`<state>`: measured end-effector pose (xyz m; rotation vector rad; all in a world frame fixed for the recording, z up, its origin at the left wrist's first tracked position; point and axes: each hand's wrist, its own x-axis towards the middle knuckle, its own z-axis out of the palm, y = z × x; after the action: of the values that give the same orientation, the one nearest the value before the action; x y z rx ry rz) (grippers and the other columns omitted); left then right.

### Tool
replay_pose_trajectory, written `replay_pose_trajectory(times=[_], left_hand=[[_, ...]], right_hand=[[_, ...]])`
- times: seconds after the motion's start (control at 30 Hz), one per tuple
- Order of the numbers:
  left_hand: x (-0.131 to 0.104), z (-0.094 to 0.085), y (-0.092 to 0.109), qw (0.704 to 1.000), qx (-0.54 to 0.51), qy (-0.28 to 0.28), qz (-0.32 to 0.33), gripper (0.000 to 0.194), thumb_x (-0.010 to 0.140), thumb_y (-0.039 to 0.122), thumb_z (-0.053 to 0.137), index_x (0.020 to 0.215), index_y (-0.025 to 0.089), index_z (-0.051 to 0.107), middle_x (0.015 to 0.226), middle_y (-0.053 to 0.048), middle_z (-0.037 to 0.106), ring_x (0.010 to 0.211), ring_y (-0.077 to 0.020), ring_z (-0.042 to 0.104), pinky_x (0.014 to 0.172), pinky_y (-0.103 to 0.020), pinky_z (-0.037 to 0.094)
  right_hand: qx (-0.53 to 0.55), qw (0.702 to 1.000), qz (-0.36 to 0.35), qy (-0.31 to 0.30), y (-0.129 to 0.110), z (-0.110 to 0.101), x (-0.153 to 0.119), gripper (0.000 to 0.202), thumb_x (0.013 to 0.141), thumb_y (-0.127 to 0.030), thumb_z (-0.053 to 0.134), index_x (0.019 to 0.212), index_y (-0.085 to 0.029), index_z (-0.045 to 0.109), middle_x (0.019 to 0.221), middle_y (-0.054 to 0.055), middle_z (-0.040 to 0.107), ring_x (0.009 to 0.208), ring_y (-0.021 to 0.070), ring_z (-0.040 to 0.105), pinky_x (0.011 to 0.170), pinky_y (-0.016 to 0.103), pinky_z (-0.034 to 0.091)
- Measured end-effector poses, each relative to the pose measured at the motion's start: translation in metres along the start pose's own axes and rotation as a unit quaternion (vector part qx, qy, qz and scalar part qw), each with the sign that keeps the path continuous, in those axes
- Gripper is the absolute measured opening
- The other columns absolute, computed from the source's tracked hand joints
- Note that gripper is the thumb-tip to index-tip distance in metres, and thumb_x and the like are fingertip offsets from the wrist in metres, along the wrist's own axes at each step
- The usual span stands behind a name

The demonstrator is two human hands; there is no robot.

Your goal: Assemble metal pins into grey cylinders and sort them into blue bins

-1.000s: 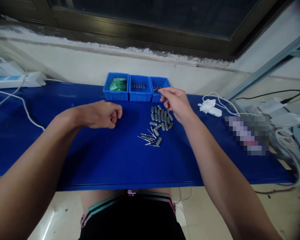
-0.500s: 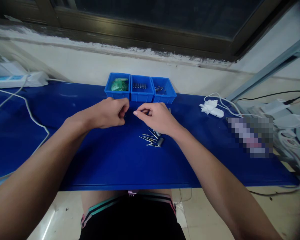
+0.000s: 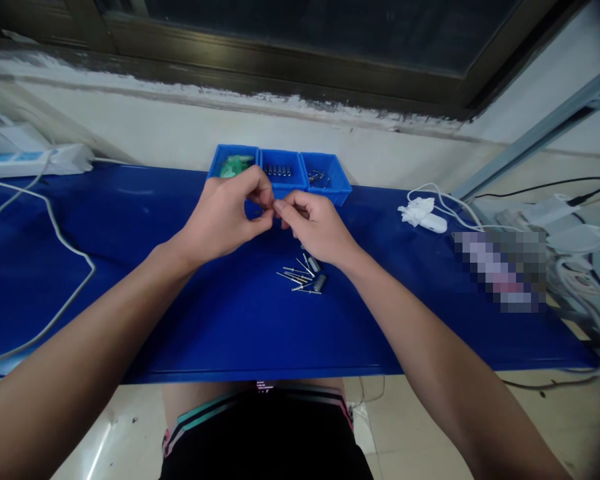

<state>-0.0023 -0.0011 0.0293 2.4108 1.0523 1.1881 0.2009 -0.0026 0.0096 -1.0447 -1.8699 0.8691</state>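
Observation:
Above the table, in front of the blue bins, my left hand [image 3: 233, 213] and my right hand [image 3: 316, 223] meet at the fingertips. Both are closed in a pinch; whatever lies between the fingers is hidden or too small to make out. Below my right hand lies a small pile of rivets [image 3: 297, 275], thin metal pins with slim shafts. Beside them are short grey metal cylinders [image 3: 319, 283]. The left bin [image 3: 213, 167] holds green plastic material, the middle bin [image 3: 300, 179] a row of metal cylinders, and the right bin [image 3: 339, 193] loose rivets.
A blue table [image 3: 220, 327] runs along the wall under a window. At the left are a white power strip [image 3: 65, 160] and a loose white cable [image 3: 53, 213]. To the right lie a white device with crumpled tissue [image 3: 423, 215], a blurred-out object [image 3: 500, 273] and more cables.
My left hand has turned and moved right, from a closed fist to a pinch that meets my right fingertips. My right hand has shifted slightly, its fingers drawn together.

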Motion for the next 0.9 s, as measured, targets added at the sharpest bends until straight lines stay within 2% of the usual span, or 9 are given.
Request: replay_pose_trajectory(times=[0.13, 0.23, 0.33, 0.43, 0.6, 0.7, 0.8, 0.9], left_hand=[[0.002, -0.003, -0.005, 0.999, 0.025, -0.026, 0.010, 0.018, 0.097, 0.035, 0.066, 0.110, 0.023, 0.061, 0.108, -0.002, 0.074, 0.100, -0.0216, 0.071, 0.093, -0.038, 0.056], [0.002, -0.004, -0.015, 0.994, 0.081, -0.068, 0.024, 0.028, 0.107, 0.043, 0.054, 0.122, 0.022, 0.064, 0.124, -0.009, 0.072, 0.113, -0.0271, 0.068, 0.101, -0.043, 0.054], [0.002, -0.005, -0.023, 0.989, 0.105, -0.106, 0.020, 0.037, 0.112, 0.046, 0.040, 0.112, 0.021, 0.067, 0.125, -0.012, 0.070, 0.118, -0.0290, 0.066, 0.107, -0.044, 0.051], [0.003, -0.004, -0.027, 0.989, 0.091, -0.113, 0.027, 0.038, 0.113, 0.045, 0.039, 0.103, 0.020, 0.066, 0.121, -0.012, 0.070, 0.116, -0.0281, 0.065, 0.107, -0.041, 0.051], [0.004, -0.002, -0.025, 0.988, 0.098, -0.098, 0.066, 0.034, 0.112, 0.040, 0.040, 0.104, 0.019, 0.065, 0.121, -0.013, 0.069, 0.118, -0.0284, 0.065, 0.107, -0.044, 0.052], [0.003, -0.001, -0.024, 0.986, 0.108, -0.094, 0.083, 0.036, 0.113, 0.042, 0.041, 0.104, 0.018, 0.066, 0.121, -0.012, 0.070, 0.117, -0.0286, 0.066, 0.107, -0.045, 0.053], [0.002, -0.001, -0.024, 0.991, 0.113, -0.034, 0.069, 0.038, 0.112, 0.051, 0.048, 0.123, 0.019, 0.065, 0.124, -0.011, 0.071, 0.114, -0.0275, 0.068, 0.102, -0.044, 0.057], [0.002, -0.004, -0.023, 0.992, 0.112, 0.039, 0.038, 0.048, 0.111, 0.058, 0.049, 0.140, 0.020, 0.058, 0.130, -0.011, 0.071, 0.114, -0.0269, 0.070, 0.098, -0.043, 0.059]], right_hand=[[0.009, 1.000, -0.010, 0.012, 0.002, -0.001, 0.001, 0.041, 0.105, -0.055, 0.062, 0.077, -0.024, 0.056, 0.072, -0.002, 0.058, 0.064, 0.0130, 0.051, 0.061, 0.032, 0.038], [0.020, 0.999, -0.011, 0.027, 0.003, -0.002, 0.002, 0.035, 0.105, -0.046, 0.062, 0.079, -0.024, 0.057, 0.074, -0.002, 0.059, 0.063, 0.0121, 0.051, 0.062, 0.031, 0.039], [0.036, 0.998, -0.004, 0.042, 0.004, -0.004, 0.002, 0.032, 0.104, -0.043, 0.064, 0.079, -0.024, 0.059, 0.075, -0.002, 0.060, 0.062, 0.0113, 0.052, 0.061, 0.031, 0.041], [0.061, 0.997, -0.001, 0.046, 0.005, -0.005, 0.004, 0.035, 0.102, -0.048, 0.069, 0.079, -0.023, 0.062, 0.077, -0.002, 0.062, 0.062, 0.0105, 0.053, 0.061, 0.030, 0.042], [0.110, 0.992, 0.046, 0.030, 0.009, -0.003, 0.006, 0.049, 0.099, -0.067, 0.066, 0.080, -0.022, 0.066, 0.074, -0.001, 0.063, 0.058, 0.0095, 0.053, 0.054, 0.027, 0.041], [0.121, 0.990, 0.076, 0.014, 0.009, -0.007, 0.008, 0.054, 0.098, -0.070, 0.066, 0.075, -0.021, 0.064, 0.070, -0.001, 0.062, 0.057, 0.0087, 0.053, 0.053, 0.025, 0.041], [0.133, 0.987, 0.084, -0.016, 0.006, -0.023, 0.009, 0.049, 0.093, -0.066, 0.075, 0.077, -0.020, 0.066, 0.074, -0.001, 0.064, 0.060, 0.0085, 0.055, 0.054, 0.024, 0.043], [0.185, 0.981, 0.060, -0.024, 0.006, -0.050, 0.010, 0.041, 0.084, -0.058, 0.089, 0.085, -0.021, 0.069, 0.082, -0.001, 0.067, 0.066, 0.0092, 0.057, 0.057, 0.023, 0.045]])
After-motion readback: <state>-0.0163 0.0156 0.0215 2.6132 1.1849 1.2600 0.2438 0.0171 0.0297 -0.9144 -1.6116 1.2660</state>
